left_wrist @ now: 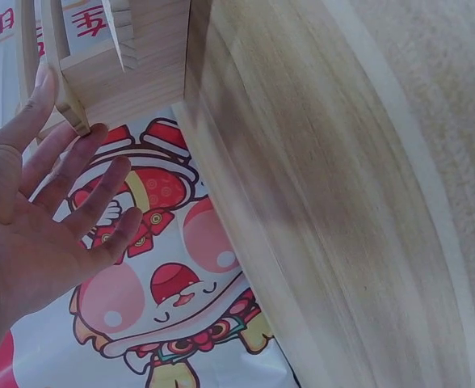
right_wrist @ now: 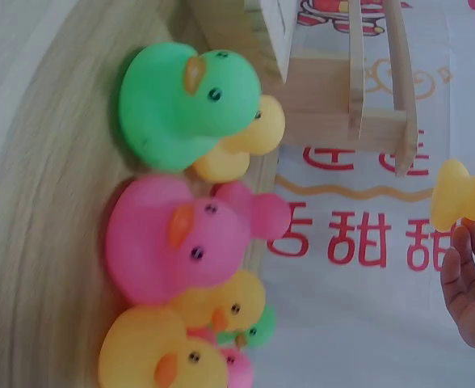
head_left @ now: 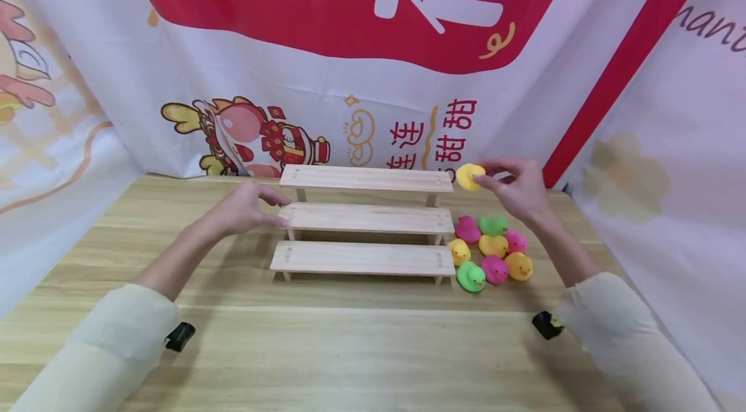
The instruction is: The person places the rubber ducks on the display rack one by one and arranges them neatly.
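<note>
A three-tier wooden shelf stand (head_left: 361,217) stands on the table. My left hand (head_left: 252,210) is at its left end, thumb and index finger pinching the end of the middle shelf. In the left wrist view, the other fingers of that hand (left_wrist: 48,218) are spread. To the right of the top shelf, my right hand (head_left: 519,188) holds a yellow rubber duck (head_left: 469,177) in the air between thumb and fingers. The right wrist view shows this duck (right_wrist: 456,198) apart from the stand.
Several rubber ducks sit grouped right of the stand, among them a green duck (head_left: 471,276), a pink duck (head_left: 494,269) and a yellow duck (head_left: 519,266). A printed cloth (head_left: 326,75) hangs behind the table (head_left: 350,354).
</note>
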`<control>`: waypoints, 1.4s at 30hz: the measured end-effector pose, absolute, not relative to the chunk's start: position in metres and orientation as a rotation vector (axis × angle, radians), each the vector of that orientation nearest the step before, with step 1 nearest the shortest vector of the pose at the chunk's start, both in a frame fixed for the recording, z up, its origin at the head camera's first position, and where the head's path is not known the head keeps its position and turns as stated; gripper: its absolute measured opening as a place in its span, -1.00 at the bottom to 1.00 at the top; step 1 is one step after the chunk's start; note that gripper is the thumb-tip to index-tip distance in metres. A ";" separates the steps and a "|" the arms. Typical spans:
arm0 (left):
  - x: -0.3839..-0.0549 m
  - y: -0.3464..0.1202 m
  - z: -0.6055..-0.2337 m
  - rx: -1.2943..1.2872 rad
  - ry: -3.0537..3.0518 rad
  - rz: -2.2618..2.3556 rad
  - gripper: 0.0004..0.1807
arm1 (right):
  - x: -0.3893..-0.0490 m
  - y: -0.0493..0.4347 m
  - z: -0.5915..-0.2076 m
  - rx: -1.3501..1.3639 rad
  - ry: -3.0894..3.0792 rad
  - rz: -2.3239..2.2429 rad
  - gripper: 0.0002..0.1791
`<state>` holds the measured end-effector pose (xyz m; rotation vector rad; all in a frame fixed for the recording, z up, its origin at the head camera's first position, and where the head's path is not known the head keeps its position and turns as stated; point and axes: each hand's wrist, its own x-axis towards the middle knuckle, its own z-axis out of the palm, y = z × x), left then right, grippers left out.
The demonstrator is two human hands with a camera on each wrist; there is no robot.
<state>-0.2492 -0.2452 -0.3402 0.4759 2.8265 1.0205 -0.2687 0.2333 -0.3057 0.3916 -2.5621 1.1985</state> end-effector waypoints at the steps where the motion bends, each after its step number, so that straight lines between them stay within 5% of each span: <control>1: -0.249 -0.245 -0.341 0.474 2.825 1.020 -0.43 | -0.269 0.231 -0.306 0.392 -2.564 1.207 -0.63; 42: -0.249 -0.245 -0.342 0.505 2.837 1.042 -0.45 | -0.285 0.127 -0.295 0.763 -2.496 1.391 -0.74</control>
